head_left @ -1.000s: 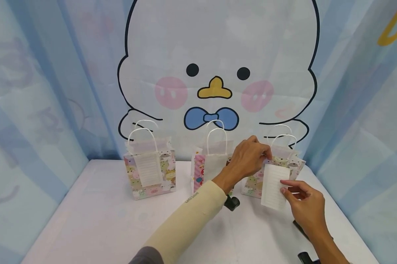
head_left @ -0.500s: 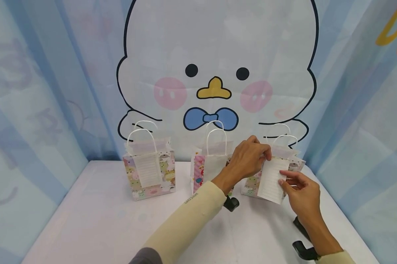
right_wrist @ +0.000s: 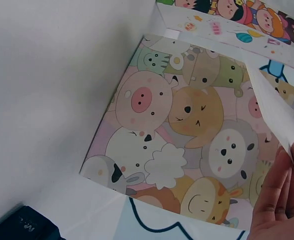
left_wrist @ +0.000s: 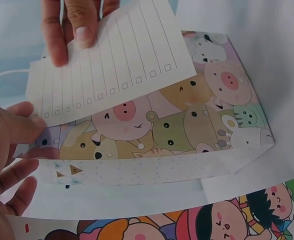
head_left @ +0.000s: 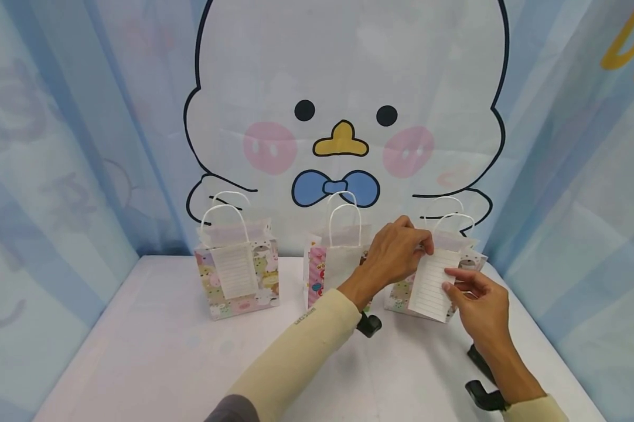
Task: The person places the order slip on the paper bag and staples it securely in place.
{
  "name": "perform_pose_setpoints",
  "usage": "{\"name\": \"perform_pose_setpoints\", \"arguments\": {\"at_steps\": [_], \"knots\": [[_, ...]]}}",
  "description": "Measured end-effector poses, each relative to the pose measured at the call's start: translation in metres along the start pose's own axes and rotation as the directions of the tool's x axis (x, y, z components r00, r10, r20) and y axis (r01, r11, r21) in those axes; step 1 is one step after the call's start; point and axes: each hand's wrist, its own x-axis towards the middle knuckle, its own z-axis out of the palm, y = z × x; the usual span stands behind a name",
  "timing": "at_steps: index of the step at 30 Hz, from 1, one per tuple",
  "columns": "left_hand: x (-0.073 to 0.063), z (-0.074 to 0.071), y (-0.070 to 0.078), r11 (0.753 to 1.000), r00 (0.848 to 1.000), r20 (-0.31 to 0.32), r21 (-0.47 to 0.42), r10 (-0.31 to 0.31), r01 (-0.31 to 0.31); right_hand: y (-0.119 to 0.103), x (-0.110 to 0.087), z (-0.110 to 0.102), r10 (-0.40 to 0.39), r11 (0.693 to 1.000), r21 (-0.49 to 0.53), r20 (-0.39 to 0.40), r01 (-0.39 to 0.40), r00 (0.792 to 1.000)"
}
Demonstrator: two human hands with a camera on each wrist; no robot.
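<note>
A sheet of lined paper (head_left: pixel 432 287) with small checkboxes hangs slanted in front of the right-hand gift bag (head_left: pixel 399 296), which is printed with cartoon animals. My left hand (head_left: pixel 398 251) pinches the sheet's upper left corner at the bag's top edge. In the left wrist view, its thumb lies over that corner of the paper (left_wrist: pixel 112 70). With thumb and fingers, my right hand (head_left: pixel 483 302) pinches the sheet's right side. The lower end of the sheet stands away from the bag's animal print, as the right wrist view shows of the bag (right_wrist: pixel 197 107).
An animal-print gift bag (head_left: pixel 269 281) at the left bears a similar lined sheet (head_left: pixel 235 272) on its front. Between the two stands a pink-sided bag (head_left: pixel 317 275), partly behind my left arm. A cartoon-printed curtain (head_left: pixel 343 70) hangs behind the white table (head_left: pixel 180 363).
My right hand has moved up and slightly left, swinging the sheet's lower end leftward and raising the sheet over the bag's front. The left hand has stayed at the bag's top edge.
</note>
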Motion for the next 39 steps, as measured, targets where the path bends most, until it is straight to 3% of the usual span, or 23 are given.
{"name": "perform_pose_setpoints", "arguments": {"at_steps": [8, 15, 18, 22, 31, 39], "knots": [[0.000, -0.001, -0.001, 1.000, 1.000, -0.001, -0.001, -0.008, 0.008, 0.003, -0.001, -0.002, -0.019, 0.999, -0.042, 0.017, 0.020, 1.000], [0.000, 0.000, -0.001, 1.000, 1.000, -0.001, -0.021, 0.004, -0.004, 0.018, -0.005, -0.017, -0.044, 0.998, -0.045, 0.041, 0.046, 0.998], [0.000, 0.000, -0.001, 1.000, 1.000, -0.006, -0.023, 0.004, -0.005, 0.025, -0.008, -0.025, -0.038, 0.993, -0.110, 0.066, 0.045, 0.997], [0.000, 0.000, -0.001, 1.000, 1.000, -0.008, -0.022, 0.000, 0.000, 0.032, -0.013, -0.036, -0.010, 0.972, -0.231, 0.087, 0.030, 0.996], [-0.001, 0.000, -0.002, 0.999, 1.000, -0.004, -0.038, -0.004, 0.003, 0.050, -0.022, -0.060, 0.026, 0.916, -0.401, 0.141, 0.033, 0.990], [0.000, 0.000, -0.001, 0.999, 1.000, -0.004, -0.042, -0.007, 0.006, 0.069, -0.027, -0.077, 0.061, 0.887, -0.459, 0.203, 0.040, 0.977]]}}
